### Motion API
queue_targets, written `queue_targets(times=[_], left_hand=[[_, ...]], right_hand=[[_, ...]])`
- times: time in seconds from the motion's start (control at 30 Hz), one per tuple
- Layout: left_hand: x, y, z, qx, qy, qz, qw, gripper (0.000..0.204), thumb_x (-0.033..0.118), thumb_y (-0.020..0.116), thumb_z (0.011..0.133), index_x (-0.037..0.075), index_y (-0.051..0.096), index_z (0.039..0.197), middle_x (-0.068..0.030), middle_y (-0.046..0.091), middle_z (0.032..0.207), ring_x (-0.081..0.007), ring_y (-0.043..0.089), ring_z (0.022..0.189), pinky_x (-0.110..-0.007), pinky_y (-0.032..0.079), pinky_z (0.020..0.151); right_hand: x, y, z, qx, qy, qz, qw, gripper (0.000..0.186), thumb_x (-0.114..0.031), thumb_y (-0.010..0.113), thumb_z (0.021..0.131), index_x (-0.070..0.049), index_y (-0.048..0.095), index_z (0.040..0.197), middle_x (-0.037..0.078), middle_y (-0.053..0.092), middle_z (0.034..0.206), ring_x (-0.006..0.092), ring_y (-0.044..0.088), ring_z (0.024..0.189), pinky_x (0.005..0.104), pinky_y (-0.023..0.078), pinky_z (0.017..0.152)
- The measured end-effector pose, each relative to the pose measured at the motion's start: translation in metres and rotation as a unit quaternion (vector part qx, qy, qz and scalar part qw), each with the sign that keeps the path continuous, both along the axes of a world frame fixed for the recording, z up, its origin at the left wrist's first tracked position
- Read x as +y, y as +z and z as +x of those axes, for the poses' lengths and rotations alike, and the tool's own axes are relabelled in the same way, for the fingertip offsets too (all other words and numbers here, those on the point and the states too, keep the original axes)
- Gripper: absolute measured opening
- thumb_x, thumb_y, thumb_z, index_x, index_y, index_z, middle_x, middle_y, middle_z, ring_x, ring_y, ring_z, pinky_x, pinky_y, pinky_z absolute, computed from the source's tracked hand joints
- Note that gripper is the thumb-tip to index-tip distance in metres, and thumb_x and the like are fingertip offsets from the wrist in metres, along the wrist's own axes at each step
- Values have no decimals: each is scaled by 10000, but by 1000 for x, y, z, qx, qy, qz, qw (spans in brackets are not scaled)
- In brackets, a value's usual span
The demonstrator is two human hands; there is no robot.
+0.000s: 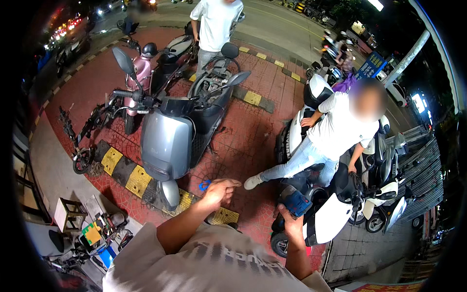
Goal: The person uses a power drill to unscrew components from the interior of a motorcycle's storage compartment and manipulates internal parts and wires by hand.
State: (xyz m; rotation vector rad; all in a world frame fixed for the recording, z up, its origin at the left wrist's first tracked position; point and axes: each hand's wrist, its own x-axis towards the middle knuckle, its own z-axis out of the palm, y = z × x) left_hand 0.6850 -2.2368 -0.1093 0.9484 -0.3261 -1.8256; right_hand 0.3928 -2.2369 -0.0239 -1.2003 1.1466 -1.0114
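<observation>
My left hand is raised in front of my chest, index finger pointing right and the other fingers curled in. Whether anything lies inside those fingers is hidden. Just left of it a small blue loop-like thing shows; I cannot tell if it touches the hand. In my right hand is a blue and black power tool, gripped with the thumb along its near side. Ahead of my left hand stands a grey scooter with bare inner parts showing behind. A white scooter is beyond the tool.
One person in white leans against parked scooters on the right; another stands behind the grey scooter. A yellow-black ramp strip crosses the red paving. At lower left are a wooden stool and cluttered parts.
</observation>
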Motion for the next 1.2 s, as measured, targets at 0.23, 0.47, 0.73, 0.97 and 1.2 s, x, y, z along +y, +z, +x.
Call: queue_targets(times=[0.23,0.47,0.73,0.97,1.2], left_hand=[[-57,-36,27,55,78,-170,981,206,113,534,991,9,647,853,-66,604,699,-163,577,595,-329,454,517],[-75,70,72,109,102,-149,978,270,97,535,1042,-63,632,1238,-97,693,933,-199,681,818,-346,585,710],[-53,130,66,61,116,-210,969,259,139,535,1052,-75,647,1146,-128,693,946,-222,688,768,-361,599,679],[-54,143,47,16,118,-206,971,273,158,549,1048,-77,638,1152,-123,675,825,-215,673,671,-357,609,657],[-57,141,24,-62,83,-251,962,247,134,535,1058,-52,642,1179,-106,695,857,-176,693,724,-317,600,680]], right_hand=[[-39,13,59,59,37,-21,997,388,-123,805,891,-47,618,1222,16,636,1128,129,582,993,311,510,865],[-96,73,127,12,139,-68,988,437,-139,866,848,-37,677,1229,1,699,1107,123,629,1006,304,511,927],[-70,55,130,-55,172,-17,983,493,-114,859,852,-48,626,1280,33,661,1215,149,613,1117,330,483,1009],[-82,34,100,-66,154,-18,986,396,-204,804,904,-28,666,1232,57,705,964,175,665,815,317,533,746],[-83,46,78,-192,216,140,947,354,-158,805,898,-47,651,1198,51,701,1027,177,694,829,328,570,721]])
